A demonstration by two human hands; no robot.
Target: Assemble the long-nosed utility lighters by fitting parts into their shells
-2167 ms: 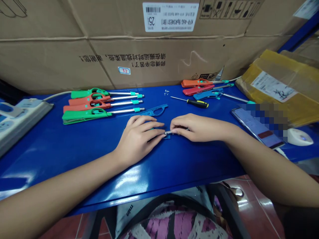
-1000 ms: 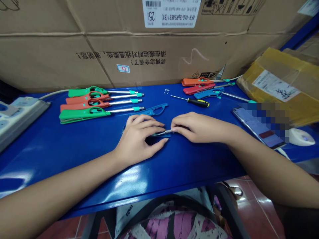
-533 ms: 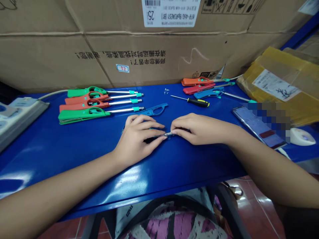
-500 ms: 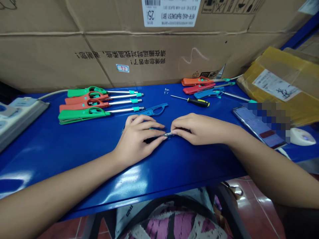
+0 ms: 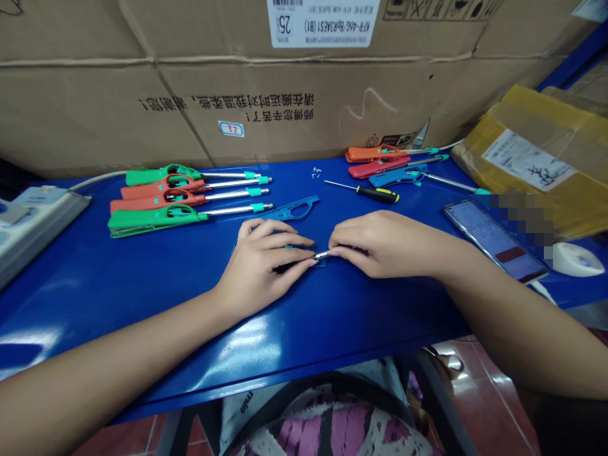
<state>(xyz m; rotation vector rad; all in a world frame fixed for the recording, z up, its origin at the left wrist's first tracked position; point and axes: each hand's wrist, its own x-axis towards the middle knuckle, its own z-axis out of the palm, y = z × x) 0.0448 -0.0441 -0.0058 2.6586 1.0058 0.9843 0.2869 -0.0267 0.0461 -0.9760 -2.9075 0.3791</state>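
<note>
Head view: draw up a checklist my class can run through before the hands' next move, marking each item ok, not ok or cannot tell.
1. Right hand pinches the metal piece: ok.
2. Left hand has fingertips at its other end: ok.
3. A hand free: not ok, both are occupied.
4. Parts under the left hand seated: cannot tell, hidden.
5. Screwdriver clear of the hands: ok, beyond the right hand.
6. Small pale pieces kept together: ok, clustered near the screwdriver's tip.
</note>
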